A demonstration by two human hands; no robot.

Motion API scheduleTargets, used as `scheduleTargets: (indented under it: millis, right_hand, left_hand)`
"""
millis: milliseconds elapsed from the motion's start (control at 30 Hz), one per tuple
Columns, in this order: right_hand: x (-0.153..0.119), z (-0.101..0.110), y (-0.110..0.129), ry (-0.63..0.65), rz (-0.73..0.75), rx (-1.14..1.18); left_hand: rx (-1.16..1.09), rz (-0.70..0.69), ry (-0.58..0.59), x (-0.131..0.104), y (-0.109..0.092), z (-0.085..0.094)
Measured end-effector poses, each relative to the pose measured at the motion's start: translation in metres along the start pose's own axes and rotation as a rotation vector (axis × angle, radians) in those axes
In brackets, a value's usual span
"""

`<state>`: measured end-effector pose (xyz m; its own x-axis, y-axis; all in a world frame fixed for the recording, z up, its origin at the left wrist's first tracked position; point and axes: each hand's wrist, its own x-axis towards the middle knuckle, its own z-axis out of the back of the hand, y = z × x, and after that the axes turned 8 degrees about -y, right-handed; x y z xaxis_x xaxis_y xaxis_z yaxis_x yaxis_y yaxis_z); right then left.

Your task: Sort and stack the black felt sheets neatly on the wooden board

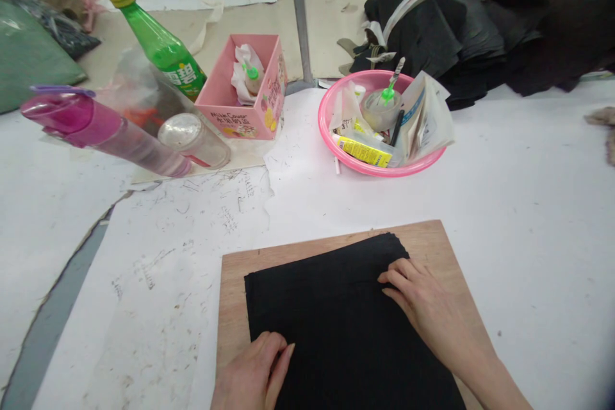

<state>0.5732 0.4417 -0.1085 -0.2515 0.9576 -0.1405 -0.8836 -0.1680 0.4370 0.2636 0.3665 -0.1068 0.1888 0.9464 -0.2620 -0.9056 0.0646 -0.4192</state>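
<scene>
A dark black piece of cloth (331,327) lies flat on a wooden board (235,269), its lower part running out of view at the bottom. My left hand (254,368) is at the cloth's left edge, fingers curled and thumb pressed close, pinching the fabric. Higher up on the right side, my right hand (427,307) rests over the cloth's edge near its top right corner, with bent fingers and thumb drawn together on the fabric. Whether the cloth is one layer or several I cannot tell.
Beyond the board stands a pink basin (331,147) with a small jar, a yellow tube and papers. Left of it are a pink box (240,122), a green bottle (158,38), a glass jar (206,144) and a pink water bottle (110,131). Tied black fabric (432,32) lies back right.
</scene>
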Motion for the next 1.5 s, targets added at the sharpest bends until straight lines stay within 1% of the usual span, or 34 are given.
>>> scheduleTargets:
  millis: [133, 333, 433, 533, 667, 800, 933, 1100, 1300, 1500]
  right_hand:
    - [-0.001, -0.002, -0.001, 0.009, 0.008, 0.015]
    - [-0.005, -0.004, -0.004, -0.009, 0.079, 0.010]
    - [-0.005, -0.003, -0.003, -0.008, 0.107, -0.005]
    - [-0.004, -0.002, -0.004, -0.007, 0.106, -0.015]
    - [-0.003, -0.003, -0.004, -0.042, 0.092, 0.006]
    - [0.004, -0.007, 0.008, -0.073, 0.117, 0.005]
    - [0.013, -0.017, 0.022, -0.095, 0.157, 0.024]
    - [0.016, -0.025, 0.025, -0.104, 0.166, 0.035]
    - [0.022, -0.023, 0.030, -0.072, 0.157, 0.024]
    - [0.022, -0.019, 0.033, -0.062, 0.193, 0.062]
  left_hand:
    - [0.004, -0.057, -0.034, 0.012, -0.004, -0.004]
    - [0.024, -0.168, -0.233, 0.035, -0.019, -0.006]
    - [0.076, -0.205, -0.278, 0.048, -0.023, -0.006]
    - [0.105, -0.195, -0.265, 0.056, -0.024, -0.007]
    - [0.093, -0.151, -0.203, 0.058, -0.024, -0.005]
    - [0.073, -0.134, -0.179, 0.059, -0.026, -0.003]
    - [0.072, -0.122, -0.167, 0.062, -0.027, -0.001]
    - [0.060, -0.109, -0.147, 0.062, -0.027, 0.000]
    - [0.055, -0.097, -0.135, 0.060, -0.027, 0.001]
    - [0.069, -0.101, -0.146, 0.060, -0.028, 0.000]
